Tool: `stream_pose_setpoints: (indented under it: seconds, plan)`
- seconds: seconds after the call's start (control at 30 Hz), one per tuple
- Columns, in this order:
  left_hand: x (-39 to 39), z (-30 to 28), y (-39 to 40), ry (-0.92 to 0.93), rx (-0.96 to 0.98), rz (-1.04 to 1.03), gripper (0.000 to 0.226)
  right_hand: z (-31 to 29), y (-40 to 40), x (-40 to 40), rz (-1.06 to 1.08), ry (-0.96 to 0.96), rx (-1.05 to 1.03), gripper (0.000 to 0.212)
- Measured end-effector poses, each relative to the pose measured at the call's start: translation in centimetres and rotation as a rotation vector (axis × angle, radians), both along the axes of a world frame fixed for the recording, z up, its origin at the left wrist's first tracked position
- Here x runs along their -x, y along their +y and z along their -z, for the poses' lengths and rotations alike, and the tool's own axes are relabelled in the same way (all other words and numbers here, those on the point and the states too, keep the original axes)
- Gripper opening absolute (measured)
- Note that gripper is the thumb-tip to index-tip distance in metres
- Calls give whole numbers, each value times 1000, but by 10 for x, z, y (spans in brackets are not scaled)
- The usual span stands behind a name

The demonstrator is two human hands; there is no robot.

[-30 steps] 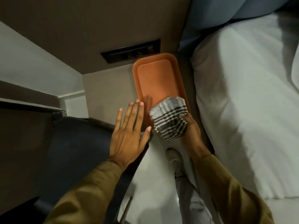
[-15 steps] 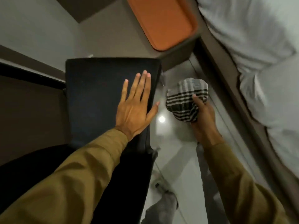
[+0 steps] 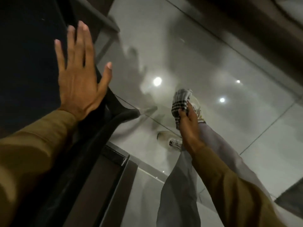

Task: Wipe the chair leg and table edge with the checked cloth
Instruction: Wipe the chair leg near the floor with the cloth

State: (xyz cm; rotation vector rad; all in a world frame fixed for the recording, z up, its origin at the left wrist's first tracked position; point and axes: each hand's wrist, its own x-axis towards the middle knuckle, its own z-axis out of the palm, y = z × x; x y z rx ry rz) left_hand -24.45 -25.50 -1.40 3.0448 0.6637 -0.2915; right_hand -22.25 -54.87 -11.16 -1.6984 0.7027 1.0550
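Note:
My right hand (image 3: 188, 128) is lowered toward the floor, shut on the black-and-white checked cloth (image 3: 179, 104), which is bunched above my fingers. My left hand (image 3: 78, 76) lies flat and open, fingers spread, on the dark chair seat (image 3: 29, 63) at the left. A dark curved part of the chair (image 3: 124, 113) juts out under the seat edge, left of the cloth and apart from it. A slanted grey leg (image 3: 106, 41) shows beyond the seat; I cannot tell whether it belongs to the chair or the table. The view is blurred.
The glossy grey tiled floor (image 3: 213, 54) reflects ceiling lights. My white shoes (image 3: 170, 140) and grey trouser legs stand below the cloth. A dark panel with a metal-trimmed corner (image 3: 121, 161) sits under my left arm. A dark furniture base (image 3: 246, 18) runs along the top right.
The view has tipped down to the floor, so the orange tray and bed are out of sight. My right hand has dropped lower with the cloth. My left hand stays flat on the seat.

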Motion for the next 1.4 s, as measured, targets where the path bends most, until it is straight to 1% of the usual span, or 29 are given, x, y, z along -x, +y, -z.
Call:
stream_pose_setpoints:
  seconds: [0.07, 0.13, 0.2, 0.27, 0.37, 0.4, 0.47, 0.5, 0.6, 0.7, 0.73, 0.8, 0.83, 0.9, 0.93, 0.97, 1.03, 1.1, 1.2, 1.27, 1.33, 1.4]
  plan:
    - [1, 12, -4, -34, 17, 29, 81, 5, -2, 15, 20, -7, -4, 52]
    - [2, 22, -6, -62, 29, 62, 79, 4, 3, 29, 3, -15, -57, 50]
    - [1, 29, -5, -70, 32, 79, 78, -3, 17, 43, -64, 15, -168, 45]
    - [1, 37, -4, -59, 35, 70, 78, -7, 40, 57, -101, 111, -315, 39]
    - [3, 43, -5, -34, 14, 60, 75, -2, 64, 71, -29, 168, -440, 57]
    - [3, 42, -7, -45, 15, 47, 74, 3, 67, 74, -24, 155, -447, 57]
    - [1, 41, -10, -69, 49, 12, 71, 17, 72, 76, -73, 110, -410, 49]
    - [-1, 39, -12, -69, 72, 4, 70, 25, 73, 75, -105, 78, -383, 48]
    - [-2, 36, -11, -18, 132, 11, 69, 72, 87, 67, -119, 82, -299, 59]
    - [-4, 35, -8, 5, 187, -24, 70, 115, 95, 52, -228, 131, -247, 44]
    - [-6, 36, -9, 10, 190, -21, 70, 119, 96, 47, -212, 170, -239, 40]
    - [-8, 34, -11, 22, 160, -11, 70, 106, 95, 42, -120, 255, -295, 34]
    - [-9, 34, -12, 26, 142, -14, 71, 92, 91, 45, -102, 266, -338, 36]
    - [-9, 33, -13, 43, 107, -21, 71, 59, 78, 53, -87, 228, -414, 55]
    - [-9, 34, -13, 52, 90, -19, 71, 45, 71, 57, -99, 211, -458, 58]
    - [-8, 35, -12, 54, 77, -15, 71, 37, 68, 61, -129, 194, -489, 57]
    - [-7, 38, -11, 36, 62, -9, 72, 39, 67, 66, -167, 147, -497, 53]
    - [-5, 42, -9, 4, 58, 2, 73, 60, 74, 64, -161, 93, -418, 54]
    - [1, 48, -4, -20, 36, 19, 73, 103, 89, 51, -133, 189, -294, 57]
    - [2, 52, -3, -34, 34, 25, 74, 119, 90, 43, -173, 230, -247, 59]
    - [2, 54, -2, -41, 14, 30, 74, 111, 89, 40, -198, 228, -291, 57]
    - [3, 53, -1, -37, 5, 34, 74, 83, 84, 45, -146, 189, -371, 55]
